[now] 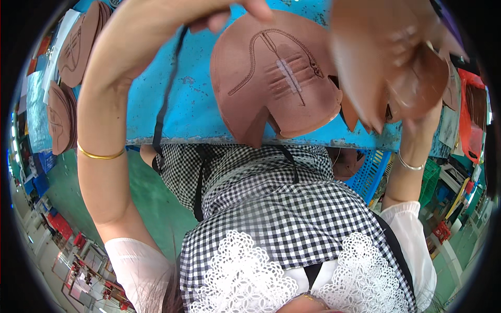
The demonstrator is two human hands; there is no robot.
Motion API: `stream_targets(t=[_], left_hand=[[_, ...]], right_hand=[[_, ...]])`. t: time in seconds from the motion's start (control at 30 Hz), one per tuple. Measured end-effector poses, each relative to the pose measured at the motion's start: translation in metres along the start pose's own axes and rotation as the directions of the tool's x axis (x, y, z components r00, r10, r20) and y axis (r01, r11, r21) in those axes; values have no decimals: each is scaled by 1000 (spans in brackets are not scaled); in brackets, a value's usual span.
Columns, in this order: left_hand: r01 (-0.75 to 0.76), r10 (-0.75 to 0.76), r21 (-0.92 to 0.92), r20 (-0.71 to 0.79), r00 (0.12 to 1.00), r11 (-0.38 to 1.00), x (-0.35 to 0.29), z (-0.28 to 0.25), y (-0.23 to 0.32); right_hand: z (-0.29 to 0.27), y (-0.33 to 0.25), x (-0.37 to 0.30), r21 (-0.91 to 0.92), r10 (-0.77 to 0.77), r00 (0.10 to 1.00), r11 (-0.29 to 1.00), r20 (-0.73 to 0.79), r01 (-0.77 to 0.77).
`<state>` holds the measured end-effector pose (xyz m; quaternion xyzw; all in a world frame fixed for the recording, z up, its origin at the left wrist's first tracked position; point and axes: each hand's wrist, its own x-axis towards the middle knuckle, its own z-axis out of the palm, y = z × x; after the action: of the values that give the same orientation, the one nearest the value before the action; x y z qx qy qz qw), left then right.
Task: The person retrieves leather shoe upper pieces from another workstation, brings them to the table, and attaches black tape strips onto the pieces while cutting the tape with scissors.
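Note:
A flat brown leather shoe upper [235, 68] with dark curved stitching and a pale centre strip lies on the blue tabletop [193, 115]. Its notched edge reaches the table's front edge. My left hand [229, 14], partly cut off by the top of the view, is over its far edge with fingers apart; whether a fingertip touches the leather I cannot tell. On the right, a second, glossier brown leather upper [370, 57] is raised and smeared by motion. My right hand [421, 121] grips it from behind, its fingers mostly hidden by the leather.
Stacks of similar brown uppers [61, 117] stand at the left edge. A black strap [169, 88] runs down the tabletop beside my left arm. Below the right front edge is a blue plastic basket [371, 172]; a red bag [471, 133] hangs at far right.

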<state>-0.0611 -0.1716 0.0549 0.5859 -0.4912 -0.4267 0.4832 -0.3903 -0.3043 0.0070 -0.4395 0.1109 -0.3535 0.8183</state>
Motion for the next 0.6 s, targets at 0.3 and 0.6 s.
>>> stream_targets(t=[0.3,0.6], left_hand=[[22,-204,337,516,832,941,13,37,-22],[-157,-144,494,519,843,855,14,54,-37]], right_hand=[[-109,-63,-68,-535,-118,842,816,-526,-220],[-19,2,-15,-803,-73,965,573,-253,-167]])
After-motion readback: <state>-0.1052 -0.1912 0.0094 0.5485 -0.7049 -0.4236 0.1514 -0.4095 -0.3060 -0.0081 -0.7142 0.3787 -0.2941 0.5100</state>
